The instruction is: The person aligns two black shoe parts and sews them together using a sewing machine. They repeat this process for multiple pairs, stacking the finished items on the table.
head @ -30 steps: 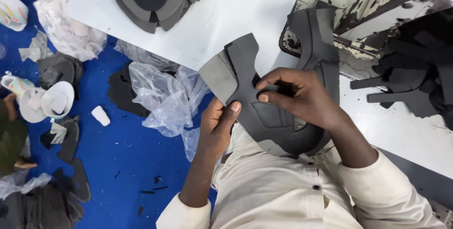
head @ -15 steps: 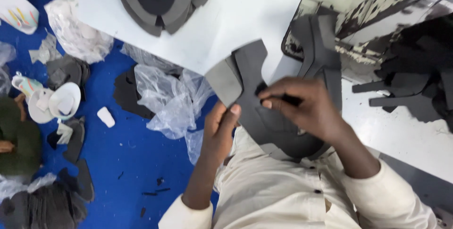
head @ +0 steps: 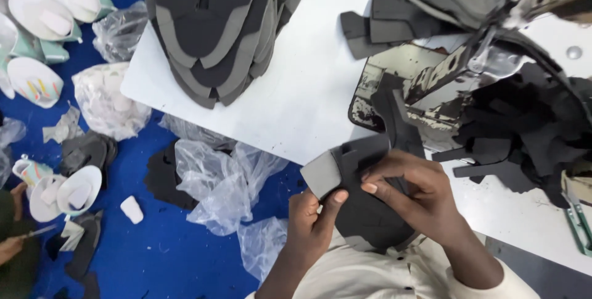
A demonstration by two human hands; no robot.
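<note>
Foam piece (head: 361, 203) pinched between left hand (head: 314, 225) and right hand (head: 416, 197).

White table (head: 296, 108): grey cutout stack (head: 219, 24), black pieces (head: 518, 132), perhaps scissors (head: 579, 219).

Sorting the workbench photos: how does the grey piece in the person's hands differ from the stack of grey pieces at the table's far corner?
The grey piece is single and gripped off the table by the left hand and right hand; the stack is many pieces piled flat on the white table, untouched. The held piece is bent between the fingers; the stacked ones lie flat, fanned out and overlapping. Both look like dark grey cut sheets with curved outlines.
</note>
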